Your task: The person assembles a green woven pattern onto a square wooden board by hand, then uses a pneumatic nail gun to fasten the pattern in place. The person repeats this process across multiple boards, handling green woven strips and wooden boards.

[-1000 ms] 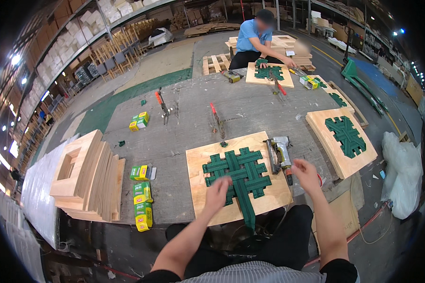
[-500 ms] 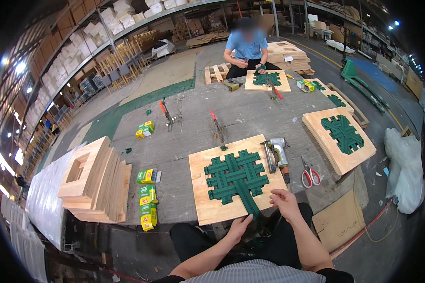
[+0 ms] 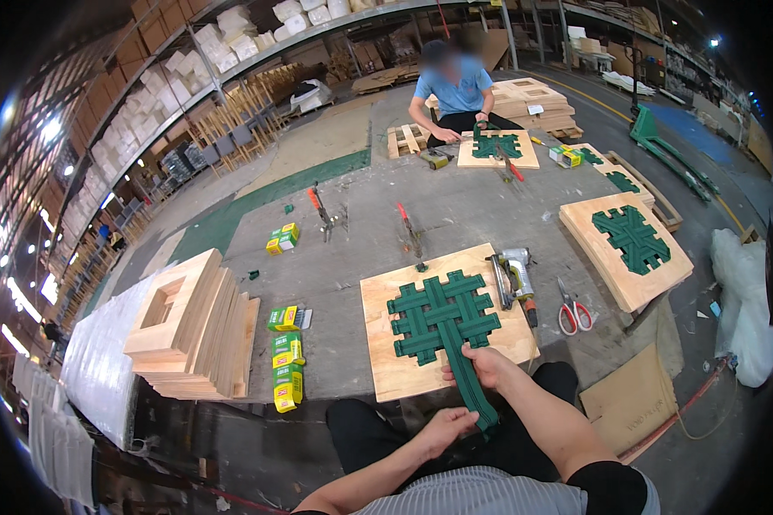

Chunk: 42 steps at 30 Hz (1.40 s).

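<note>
Left hand (image 3: 449,429): fingers narrowed, pinching the green strap (image 3: 465,384) close to its loose end. Right hand (image 3: 491,369): closed on the same strap farther up, thumb above. The strap extends past the near edge of the wooden panel (image 3: 386,380) from the woven green webbing (image 3: 438,311) lying on that panel. Three green-and-yellow cartons are lined up left of the panel. Nearest carton (image 3: 288,388) and middle carton (image 3: 287,350): contents not visible. Third carton (image 3: 281,318): greyish material at its right end, too small to identify. Farther off, a pair of similar cartons (image 3: 283,238): contents not visible. Farthest, another carton (image 3: 567,156) near a co-worker (image 3: 459,90): contents cannot be determined.
</note>
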{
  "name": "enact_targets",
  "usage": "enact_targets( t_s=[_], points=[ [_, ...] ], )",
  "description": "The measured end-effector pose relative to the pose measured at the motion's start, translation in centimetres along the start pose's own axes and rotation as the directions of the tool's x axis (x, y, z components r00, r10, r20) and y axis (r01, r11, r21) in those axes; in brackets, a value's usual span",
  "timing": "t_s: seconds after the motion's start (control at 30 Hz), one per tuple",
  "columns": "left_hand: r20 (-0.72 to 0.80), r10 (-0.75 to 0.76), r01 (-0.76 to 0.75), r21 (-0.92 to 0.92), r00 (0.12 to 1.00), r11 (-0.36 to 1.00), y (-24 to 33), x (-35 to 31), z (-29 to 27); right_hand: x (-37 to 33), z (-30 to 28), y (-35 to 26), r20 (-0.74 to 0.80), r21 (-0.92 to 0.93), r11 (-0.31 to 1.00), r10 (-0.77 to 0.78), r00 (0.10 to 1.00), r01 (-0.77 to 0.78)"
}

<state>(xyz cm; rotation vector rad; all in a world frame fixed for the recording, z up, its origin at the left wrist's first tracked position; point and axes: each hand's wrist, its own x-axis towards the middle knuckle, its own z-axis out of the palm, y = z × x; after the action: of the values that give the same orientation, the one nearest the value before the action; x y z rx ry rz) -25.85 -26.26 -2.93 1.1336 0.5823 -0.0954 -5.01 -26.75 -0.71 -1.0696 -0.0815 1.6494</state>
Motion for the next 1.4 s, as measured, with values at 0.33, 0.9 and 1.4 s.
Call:
enact_targets(
  t_s=[0.33,0.9,1.4],
  points=[
    [-0.083,0.472,-0.221,0.804,0.877,0.552,0.9,-1.4,-2.5,2.5,0.8,1.9,-0.18,-0.107,0.991,-0.103,0.978,0.085],
    [0.248,0.596,-0.152,0.966,0.764,-0.207,7.1,4.6,-5.2,-1.2,2.5,8.6,-0.352,-0.411,0.856,-0.465,0.813,0.312],
    [0.423,0.491,-0.28,0.898,0.761,-0.34,6.7,5.3,-6.1,-2.8,1.3,10.1,-0.326,-0.451,0.824,-0.509,0.796,0.342]
  ],
)
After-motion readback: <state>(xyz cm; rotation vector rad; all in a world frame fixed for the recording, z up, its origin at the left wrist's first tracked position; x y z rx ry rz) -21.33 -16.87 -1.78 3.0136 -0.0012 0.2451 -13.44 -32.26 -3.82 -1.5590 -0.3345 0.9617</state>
